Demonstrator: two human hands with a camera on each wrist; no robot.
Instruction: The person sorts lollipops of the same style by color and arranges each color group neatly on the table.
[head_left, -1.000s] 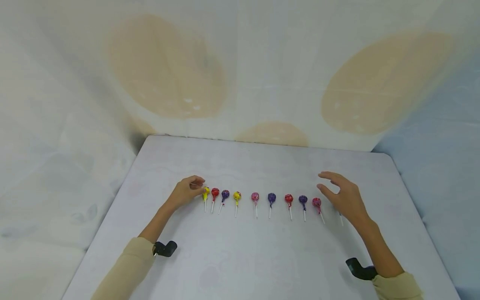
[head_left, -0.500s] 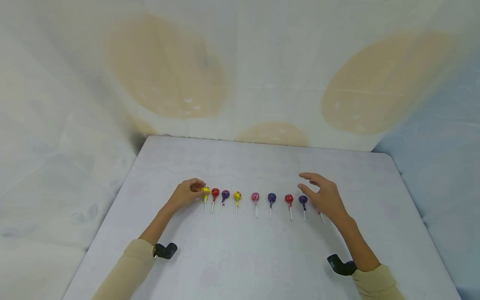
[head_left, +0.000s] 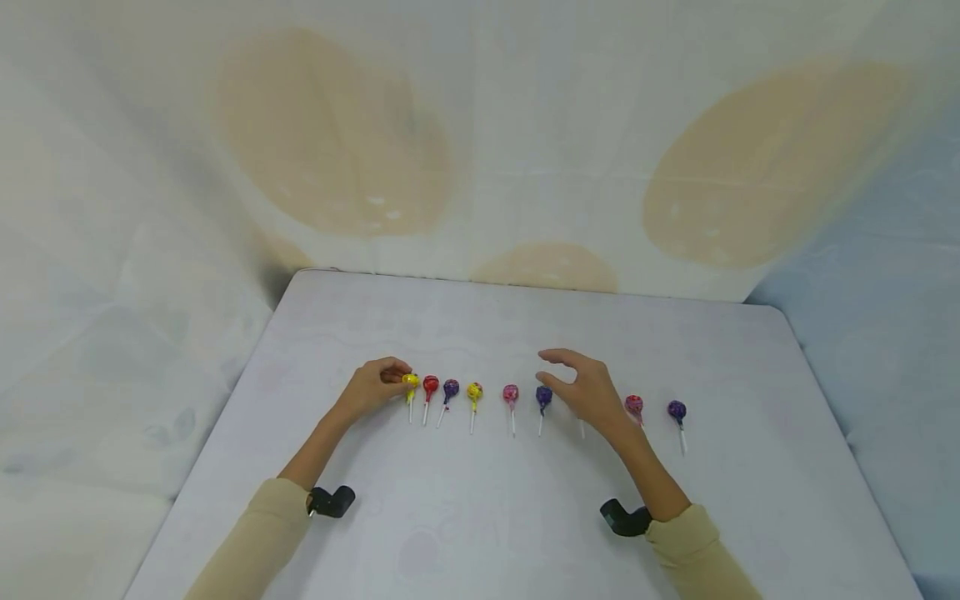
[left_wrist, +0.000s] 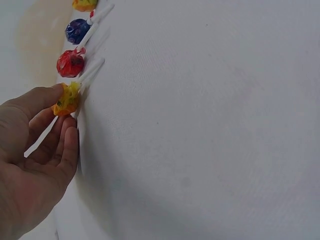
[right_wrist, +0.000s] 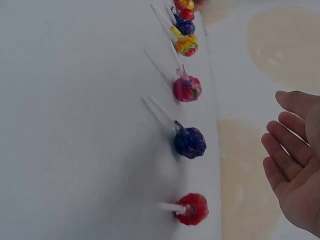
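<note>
White table [head_left: 480, 517] fills the lower half of the head view, draped pale cloth backdrop [head_left: 480, 142] with tan blotches behind it. Two arms in beige sleeves [head_left: 258, 533] reach in from the near edge, each with a black wrist mount [head_left: 330, 500].

Left hand [head_left: 371, 387] sits at the left end of a row of lollipops, fingers curled, thumb and fingertips pinching the head of the yellow lollipop [head_left: 410, 382]; left wrist view shows the thumb on that yellow head [left_wrist: 66, 99] and a white stick running across the curled fingers [left_wrist: 60, 145]. The lollipop lies on the table, head away from the person, stick toward them.

Right hand [head_left: 588, 392] hovers over the middle-right of the row, fingers relaxed and spread, thumb apart, holding nothing; right wrist view shows the palm open [right_wrist: 295, 165] above and apart from the candies. It covers part of the row, only a stick tip shows below it.

Row, left to right, all flat on the table, sticks toward the person: red lollipop [head_left: 430, 384] just beside the yellow one, purple lollipop [head_left: 450, 388], second yellow lollipop [head_left: 474, 391], pink lollipop [head_left: 511, 393], purple lollipop next to the right hand's thumb [head_left: 543, 397], then past the hand a pink-red lollipop [head_left: 634, 405] and a last purple lollipop [head_left: 677, 410] at the right end.
</note>
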